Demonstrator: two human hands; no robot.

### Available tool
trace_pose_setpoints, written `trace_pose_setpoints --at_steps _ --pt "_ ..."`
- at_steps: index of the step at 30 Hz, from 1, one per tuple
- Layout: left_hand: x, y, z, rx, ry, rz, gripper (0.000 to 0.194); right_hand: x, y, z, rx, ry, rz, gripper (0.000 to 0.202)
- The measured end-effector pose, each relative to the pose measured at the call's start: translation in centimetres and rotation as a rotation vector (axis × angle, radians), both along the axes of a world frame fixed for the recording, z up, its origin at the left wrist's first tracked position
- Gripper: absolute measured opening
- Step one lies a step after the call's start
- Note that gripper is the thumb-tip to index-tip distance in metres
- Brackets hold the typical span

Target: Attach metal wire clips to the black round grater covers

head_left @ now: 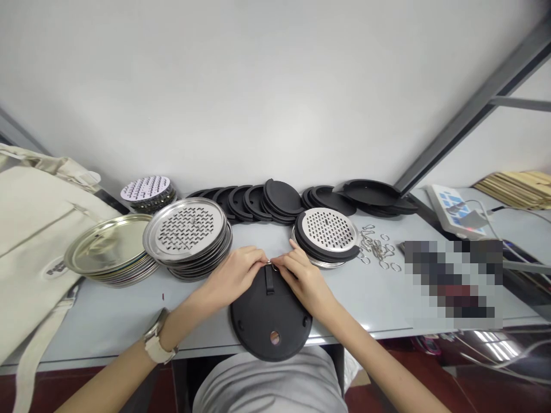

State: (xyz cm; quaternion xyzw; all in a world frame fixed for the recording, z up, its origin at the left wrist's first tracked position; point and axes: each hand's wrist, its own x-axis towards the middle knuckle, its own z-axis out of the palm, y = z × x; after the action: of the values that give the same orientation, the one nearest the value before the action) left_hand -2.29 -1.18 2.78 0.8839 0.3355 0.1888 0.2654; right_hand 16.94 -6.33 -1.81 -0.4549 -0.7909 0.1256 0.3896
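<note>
A round black disc (271, 315) with a small hole near its lower edge lies at the table's front edge, partly overhanging it. A short black strap (270, 279) runs to its top, where a small metal ring (274, 265) shows between my fingertips. My left hand (241, 272) is closed, thumb and finger pinching at the strap's end. From the other side my right hand (302, 279) pinches the ring. Just behind my right hand sits a perforated metal plate (329, 229) in a black rim, on a stack. Loose metal rings (381, 249) are scattered to its right.
Stacked metal grater plates (191, 229) and golden trays (109, 244) stand left, beside a cream bag (38, 229). Black discs (282, 199) line the wall. A white power strip (456, 211) and wooden boards (516, 189) are at the right, near a grey metal post (465, 109).
</note>
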Motion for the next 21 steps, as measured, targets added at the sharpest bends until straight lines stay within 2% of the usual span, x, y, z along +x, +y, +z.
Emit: trace_pose_setpoints --at_steps 7,12,16,21 --pt "-0.1 -0.1 -1.5 0.038 -0.06 0.001 0.018 -0.3 -0.1 0.6 -0.02 -0.037 0.003 0.019" --pt "0.1 -0.2 -1.9 0.064 -0.07 0.011 0.018 -0.5 -0.1 0.3 0.009 -0.078 -0.004 0.017" --pt "0.3 -0.4 -2.0 0.084 -0.066 0.005 0.019 -0.6 -0.3 0.1 0.01 -0.036 -0.049 0.012" --pt "0.3 -0.8 -2.4 0.141 -0.048 0.01 0.019 -0.9 -0.2 0.7 -0.111 0.031 -0.158 0.014"
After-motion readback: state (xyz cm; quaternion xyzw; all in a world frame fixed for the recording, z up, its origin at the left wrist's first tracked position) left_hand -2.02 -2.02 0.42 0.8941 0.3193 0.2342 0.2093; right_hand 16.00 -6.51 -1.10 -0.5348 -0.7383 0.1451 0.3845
